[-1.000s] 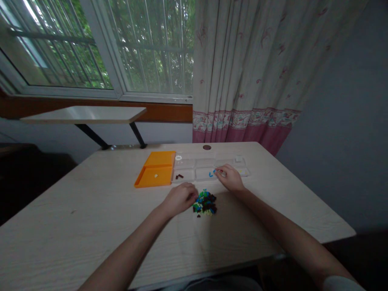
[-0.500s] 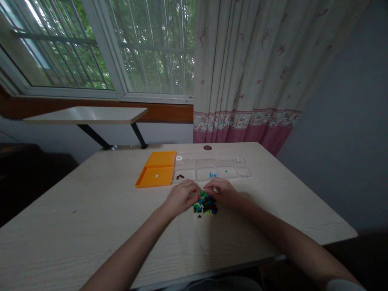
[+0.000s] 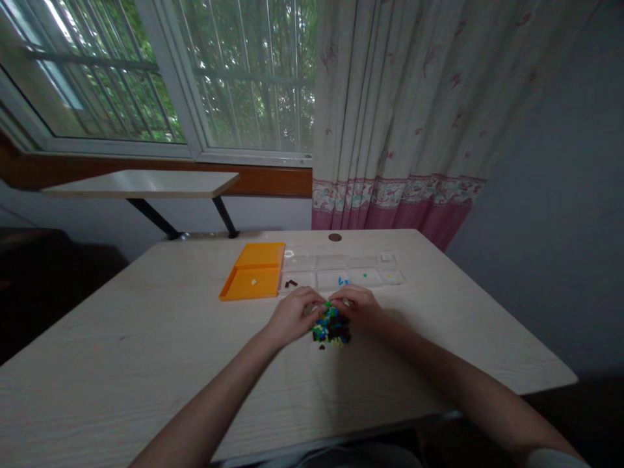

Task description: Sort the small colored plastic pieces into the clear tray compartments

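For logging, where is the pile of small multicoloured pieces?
In the head view, the pile sits on the pale wooden table, slightly right of centre, between the left hand and right hand.

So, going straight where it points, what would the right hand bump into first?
Likely the left hand, across the far edge of the pile of small pieces; depth is unclear, so the right hand might brush those first.

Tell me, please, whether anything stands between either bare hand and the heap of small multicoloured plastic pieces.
Nothing visible does: the left hand and the right hand are both right at the far side of the heap.
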A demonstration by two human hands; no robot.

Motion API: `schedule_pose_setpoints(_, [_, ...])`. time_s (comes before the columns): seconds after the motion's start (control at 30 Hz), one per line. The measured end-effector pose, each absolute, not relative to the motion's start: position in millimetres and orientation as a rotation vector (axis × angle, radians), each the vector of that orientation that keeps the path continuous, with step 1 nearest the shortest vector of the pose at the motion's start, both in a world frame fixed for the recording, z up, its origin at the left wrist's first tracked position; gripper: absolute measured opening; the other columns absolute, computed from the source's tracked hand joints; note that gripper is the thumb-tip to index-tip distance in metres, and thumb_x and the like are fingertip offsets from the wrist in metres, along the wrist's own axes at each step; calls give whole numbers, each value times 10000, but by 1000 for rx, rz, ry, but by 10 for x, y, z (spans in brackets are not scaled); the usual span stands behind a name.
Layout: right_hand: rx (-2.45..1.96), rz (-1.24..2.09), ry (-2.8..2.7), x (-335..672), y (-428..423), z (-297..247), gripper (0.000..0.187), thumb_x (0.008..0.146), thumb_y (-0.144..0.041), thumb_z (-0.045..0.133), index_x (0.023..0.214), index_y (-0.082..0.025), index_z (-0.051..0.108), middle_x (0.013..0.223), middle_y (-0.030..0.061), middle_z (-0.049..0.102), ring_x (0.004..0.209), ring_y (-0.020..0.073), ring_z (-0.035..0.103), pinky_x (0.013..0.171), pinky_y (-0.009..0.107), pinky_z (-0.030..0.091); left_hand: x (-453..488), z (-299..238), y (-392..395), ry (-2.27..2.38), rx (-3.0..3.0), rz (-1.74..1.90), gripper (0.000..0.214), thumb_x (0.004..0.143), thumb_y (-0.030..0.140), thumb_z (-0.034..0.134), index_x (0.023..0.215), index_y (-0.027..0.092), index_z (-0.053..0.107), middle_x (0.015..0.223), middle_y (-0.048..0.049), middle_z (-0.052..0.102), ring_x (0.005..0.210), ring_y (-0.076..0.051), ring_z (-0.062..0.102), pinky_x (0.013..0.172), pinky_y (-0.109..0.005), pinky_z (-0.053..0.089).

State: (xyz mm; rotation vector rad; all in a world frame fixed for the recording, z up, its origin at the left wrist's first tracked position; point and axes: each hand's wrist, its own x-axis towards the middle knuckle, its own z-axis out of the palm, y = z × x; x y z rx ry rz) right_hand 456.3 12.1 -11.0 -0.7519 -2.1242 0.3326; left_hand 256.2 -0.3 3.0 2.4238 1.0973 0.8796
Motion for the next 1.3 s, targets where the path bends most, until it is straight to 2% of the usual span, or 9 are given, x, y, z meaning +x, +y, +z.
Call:
schedule_pose_setpoints(0.2, [-709,345,-2112,4595,129,-127,149,835,-296,542,885,-192,636,783,51,659,720,141,599,663,252,477,2554,2,20,1069,2365,985,82,785,218,563,781,177,634,805,-32,631,793,-154,560,731,-284,434])
schedule_pose_setpoints(0.37, [-720,327,-2137,4608,145,-171,170,801,-311,592,914,-191,636,798,53,659,736,146,599,660,249,477,2532,29,4,1084,2471,1018,82,783,234,569,803,176,623,807,-36,623,799,-159,553,732,-285,431])
schedule_pose_setpoints(0.6, [-735,287,-2142,4611,151,-179,117,820,-265,566,882,-199,641,784,40,656,736,136,598,674,242,477,2517,49,-6,1078,2536,960,124,801,261,546,875,180,606,843,-39,615,832,-162,546,750,-276,424])
schedule_pose_setpoints(0.73, [-783,129,-1966,4682,192,-91,106,801,-246,583,867,-204,655,754,34,659,683,127,593,615,225,471,2403,91,45,1169,2558,819,177,827,258,490,945,194,605,893,-45,606,867,-165,543,751,-266,425])
schedule_pose_setpoints(1.0, [-868,27,-1875,4813,204,78,128,792,-243,585,869,-180,666,673,25,624,489,92,469,456,206,394,2233,75,152,1100,2704,344,185,815,203,439,806,186,623,796,-35,612,785,-154,561,711,-236,412])
schedule_pose_setpoints(1.3, [-854,42,-1886,4802,213,21,133,792,-241,588,889,-189,665,693,22,628,498,89,464,480,207,408,2309,74,111,1048,2739,343,204,827,209,423,842,198,626,804,-30,617,790,-147,564,687,-221,406])
